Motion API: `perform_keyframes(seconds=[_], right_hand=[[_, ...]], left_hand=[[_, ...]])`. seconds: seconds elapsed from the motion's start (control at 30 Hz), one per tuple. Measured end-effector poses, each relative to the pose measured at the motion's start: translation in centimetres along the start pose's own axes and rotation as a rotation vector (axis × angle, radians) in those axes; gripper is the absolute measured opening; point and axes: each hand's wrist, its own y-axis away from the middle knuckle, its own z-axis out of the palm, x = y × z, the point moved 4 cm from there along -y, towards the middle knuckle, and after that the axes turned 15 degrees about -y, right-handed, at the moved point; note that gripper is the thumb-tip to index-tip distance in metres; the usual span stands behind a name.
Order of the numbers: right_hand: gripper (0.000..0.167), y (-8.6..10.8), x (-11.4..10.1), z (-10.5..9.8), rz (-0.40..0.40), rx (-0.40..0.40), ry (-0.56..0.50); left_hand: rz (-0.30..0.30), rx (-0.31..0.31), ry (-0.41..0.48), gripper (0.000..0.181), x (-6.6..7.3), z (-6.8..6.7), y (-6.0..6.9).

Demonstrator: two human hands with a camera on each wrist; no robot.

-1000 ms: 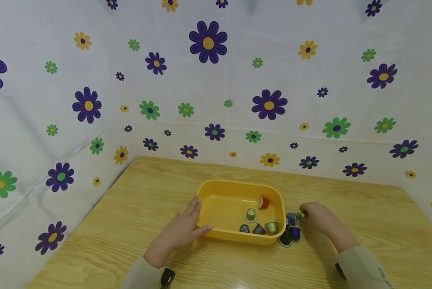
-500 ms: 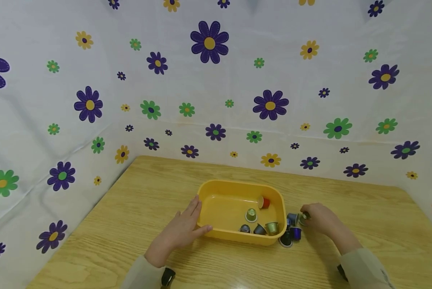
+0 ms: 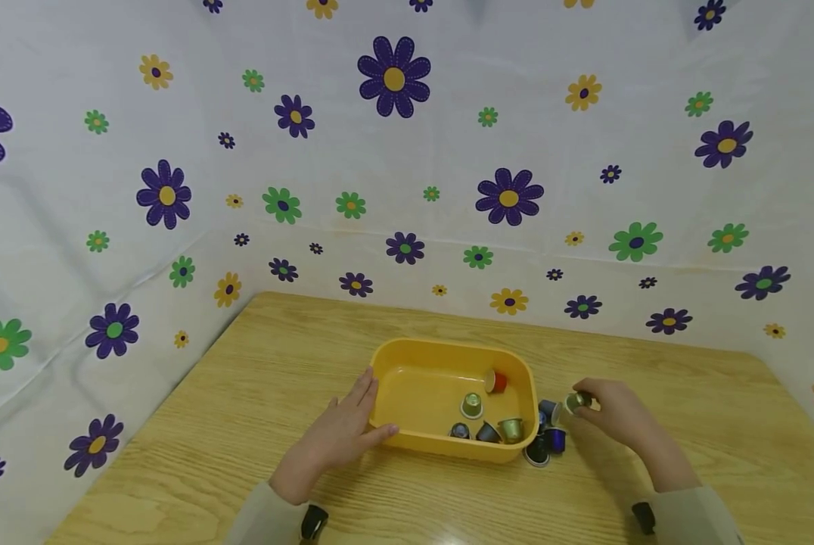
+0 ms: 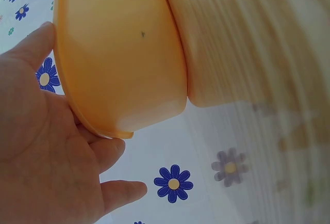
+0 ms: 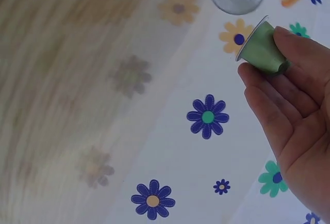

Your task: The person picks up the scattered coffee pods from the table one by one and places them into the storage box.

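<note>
The left hand [image 3: 339,435] rests against the left end of a yellow bin [image 3: 448,446], fingers on its rim and thumb along the near side; in the left wrist view the hand [image 4: 56,136] touches the bin's rim [image 4: 64,79]. Between thumb and fingers, the right hand [image 3: 621,415] pinches a green capsule [image 3: 576,403] right of the bin. The right wrist view shows that hand [image 5: 296,100] with the green capsule [image 5: 265,49] tilted. Inside the bin lie a red capsule [image 3: 496,381], a green capsule [image 3: 472,404] and several others along the near side.
Beside the bin's right end several capsules lie close together on the wooden table [image 3: 298,341], among them a blue one [image 3: 555,440] and a dark green one [image 3: 537,450]. A flower-patterned cloth [image 3: 434,151] hangs behind and to the left.
The right hand has drawn slightly up and right, with the green capsule now more visible between its fingers. The left hand and bin have stayed in place.
</note>
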Motion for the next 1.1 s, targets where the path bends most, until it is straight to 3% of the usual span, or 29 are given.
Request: perform_keyframes(seconds=[0.43,1.1], right_hand=[[0.028,0.9,-1.8,-1.5,-0.037,0.113,-0.066],[0.027,-0.4,-4.3,-0.7,-0.127,0.139,-0.096]], left_hand=[[-0.007,-0.005,-0.007,0.080,0.1,-0.3,0.1],[-0.007,-0.008,0.001,0.080,0.1,-0.1,-0.1]])
